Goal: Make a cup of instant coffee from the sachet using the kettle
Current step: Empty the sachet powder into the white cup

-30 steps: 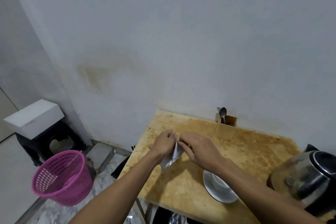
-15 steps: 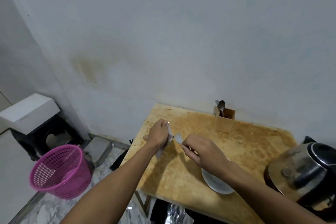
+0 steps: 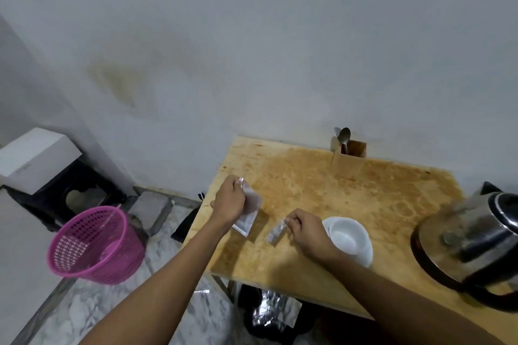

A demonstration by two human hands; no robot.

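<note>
Left hand (image 3: 228,202): fingers pinched on the sachet (image 3: 248,214), hanging below them.
Right hand (image 3: 308,232): fingertips nipping the torn strip (image 3: 276,233) (silvery), cup (image 3: 349,235) just beside.

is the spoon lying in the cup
No, the spoon stands upright in the cardboard holder by the wall, while the white cup holds no spoon.
</note>
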